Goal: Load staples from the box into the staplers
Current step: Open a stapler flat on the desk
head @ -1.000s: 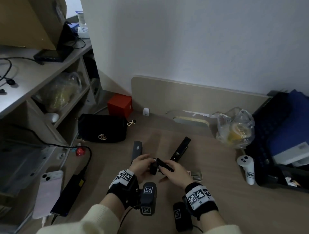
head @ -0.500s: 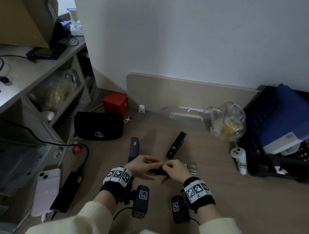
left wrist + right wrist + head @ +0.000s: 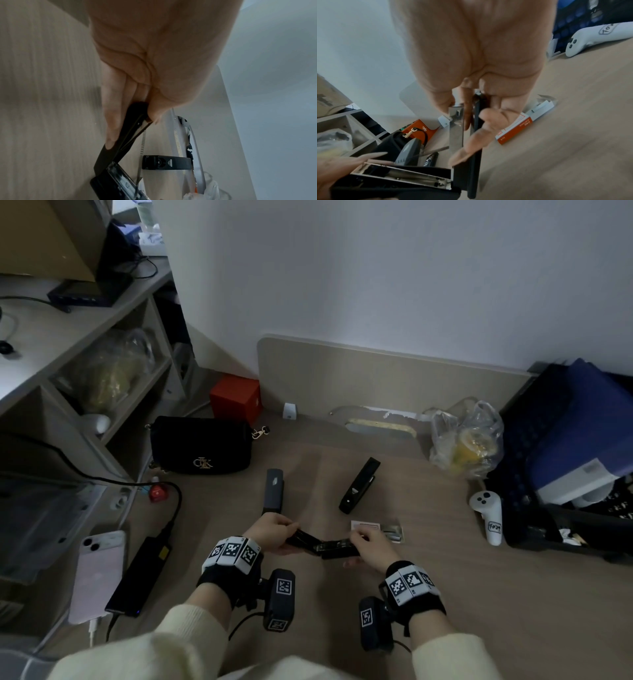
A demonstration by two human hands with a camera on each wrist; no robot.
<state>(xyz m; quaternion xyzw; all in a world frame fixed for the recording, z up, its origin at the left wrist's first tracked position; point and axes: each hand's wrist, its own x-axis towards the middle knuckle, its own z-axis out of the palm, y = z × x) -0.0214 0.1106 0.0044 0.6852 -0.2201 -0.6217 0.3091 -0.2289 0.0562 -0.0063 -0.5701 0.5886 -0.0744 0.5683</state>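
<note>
Between two idle staplers (image 3: pixel 359 490) and the staple box (image 3: pixel 366 525), both hands (image 3: pixel 270 534) grip an opened stapler (image 3: pixel 322 546).

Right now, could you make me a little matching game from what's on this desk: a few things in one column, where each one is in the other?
Things:
1. open stapler
2. grey stapler
3. staple box
4. white controller

Places:
a. beside the right hand
b. held in both hands
c. at the desk's right edge
d. just beyond the left hand

Pairs: 1-b, 2-d, 3-a, 4-c
</note>
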